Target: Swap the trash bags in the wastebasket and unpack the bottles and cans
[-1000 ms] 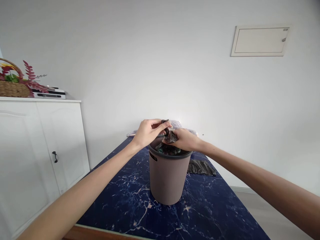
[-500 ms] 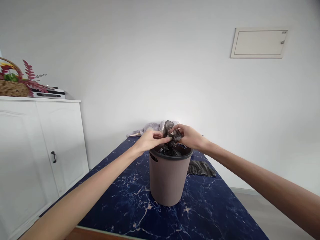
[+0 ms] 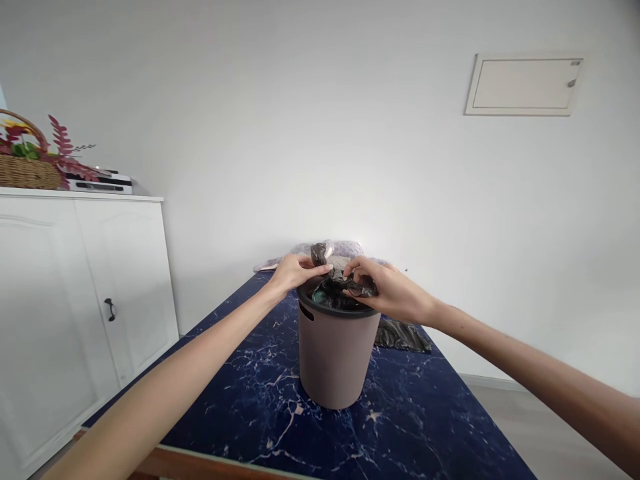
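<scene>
A taupe plastic bin [image 3: 334,357] stands on the dark blue marbled table [image 3: 260,380]. A black bin bag [image 3: 334,292] sits gathered in its mouth. My left hand [image 3: 291,272] pinches one end of the bag's top, which sticks up above the rim. My right hand [image 3: 391,293] grips the other twisted end just over the rim. Both hands meet above the bin, fingers closed on the plastic.
Another black bag [image 3: 403,335] lies flat on the table behind the bin. A grey cloth [image 3: 336,250] lies at the table's far end. A white cabinet [image 3: 75,313] stands at the left with a wicker basket [image 3: 27,170] on top. A wall hatch [image 3: 523,83] is upper right.
My hands have shifted the bag's ends: the left end now sticks up by my left hand, and my right hand has dropped lower onto the rim.
</scene>
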Demonstrator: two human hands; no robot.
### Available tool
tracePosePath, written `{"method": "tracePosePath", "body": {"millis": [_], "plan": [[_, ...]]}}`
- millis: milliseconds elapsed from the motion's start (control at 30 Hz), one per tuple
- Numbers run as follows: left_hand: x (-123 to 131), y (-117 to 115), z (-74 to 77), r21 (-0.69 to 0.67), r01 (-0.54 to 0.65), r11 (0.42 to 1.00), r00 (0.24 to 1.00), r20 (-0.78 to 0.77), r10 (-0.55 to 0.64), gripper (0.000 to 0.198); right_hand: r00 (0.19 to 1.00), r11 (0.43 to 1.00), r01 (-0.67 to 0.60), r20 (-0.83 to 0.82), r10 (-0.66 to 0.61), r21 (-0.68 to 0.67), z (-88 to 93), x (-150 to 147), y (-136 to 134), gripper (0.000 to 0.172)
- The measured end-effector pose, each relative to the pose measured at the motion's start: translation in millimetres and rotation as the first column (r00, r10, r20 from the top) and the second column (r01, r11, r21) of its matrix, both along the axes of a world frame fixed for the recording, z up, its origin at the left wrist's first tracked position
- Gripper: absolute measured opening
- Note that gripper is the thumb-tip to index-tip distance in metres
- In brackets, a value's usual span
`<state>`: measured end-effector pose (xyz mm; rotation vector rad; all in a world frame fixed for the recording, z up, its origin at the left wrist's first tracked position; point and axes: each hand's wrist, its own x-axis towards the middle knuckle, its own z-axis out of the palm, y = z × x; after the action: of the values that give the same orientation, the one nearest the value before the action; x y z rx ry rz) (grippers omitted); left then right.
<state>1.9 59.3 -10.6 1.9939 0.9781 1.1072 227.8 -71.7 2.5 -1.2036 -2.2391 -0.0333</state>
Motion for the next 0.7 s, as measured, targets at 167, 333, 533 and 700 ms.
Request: {"method": "tracePosePath", "body": {"millis": [167,333,533,700], "plan": [[3,8,-2.1,-0.057,0.009,0.998,0.999,0.044,-0.006,0.05,0.999,1.0,-0.003,0.035,0.003,-0.008,-1.6,1,-3,0.025],[0,8,-5.0,-0.112,-0.01,0.994,0.994,0.108,0.022,0.054,0.998,0.999,0.038,0.04,-0.038,0.007,-3.6,8,-2,0.026],[2,7,-5.0,-0.079,-0.026,0.997,0.992,0.124,0.036,0.051,0.998,0.999,0.052,0.038,-0.051,-0.005,-3.6,5,-7,0.024],[1,-5,2.6,-0.02,0.005,1.0,0.993,0.119,-0.002,0.051,0.97,0.971,0.226,0.107,-0.218,-0.079,7.8,9,0,0.021]]}}
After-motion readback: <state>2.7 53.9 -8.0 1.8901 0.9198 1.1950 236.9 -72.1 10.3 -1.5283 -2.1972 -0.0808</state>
